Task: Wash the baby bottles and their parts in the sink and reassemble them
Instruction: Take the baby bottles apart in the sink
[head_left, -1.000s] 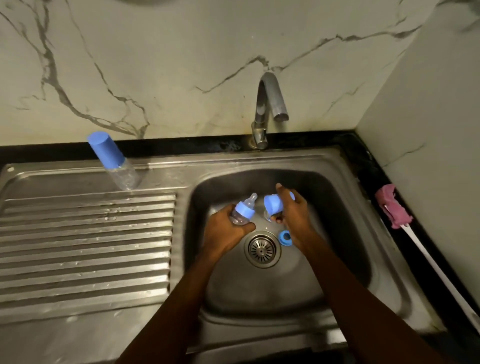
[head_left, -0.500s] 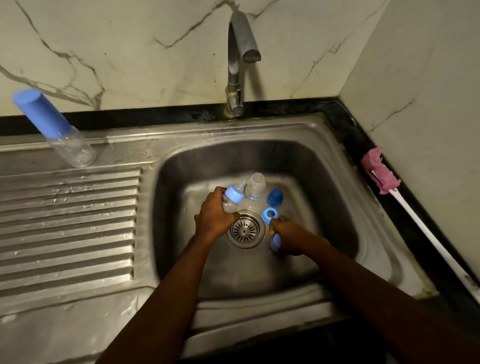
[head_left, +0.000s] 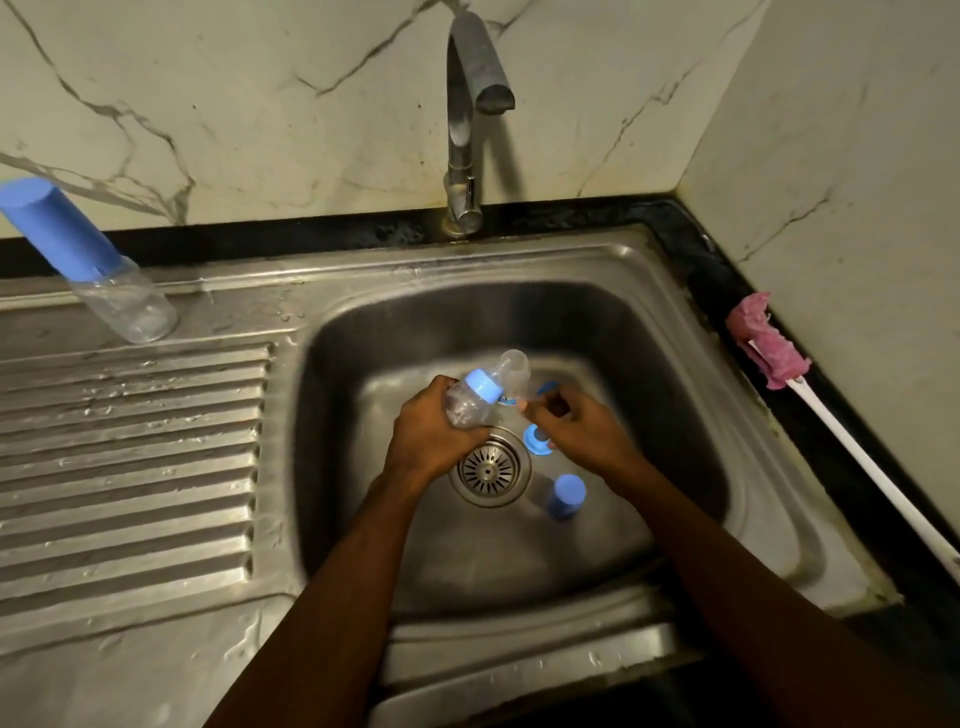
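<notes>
Cap (head_left: 567, 496) now lies loose in sink (head_left: 675, 364); right hand (head_left: 576, 431) has come up beside bottle (head_left: 475, 395), curled, whether pinching anything I can't tell. Left hand (head_left: 434, 441) grips bottle above drain (head_left: 490, 470). Risk: wet bottle slips, knocks ring (head_left: 534, 440) about.

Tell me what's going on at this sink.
A person works over a stainless steel sink. The left hand grips a clear baby bottle with a blue collar above the basin; the right hand, fingers curled, is beside its top, and whether it holds anything is unclear. A loose blue ring and a blue cap lie by the drain. A second clear bottle with a tall blue cap stands on the drainboard.
</notes>
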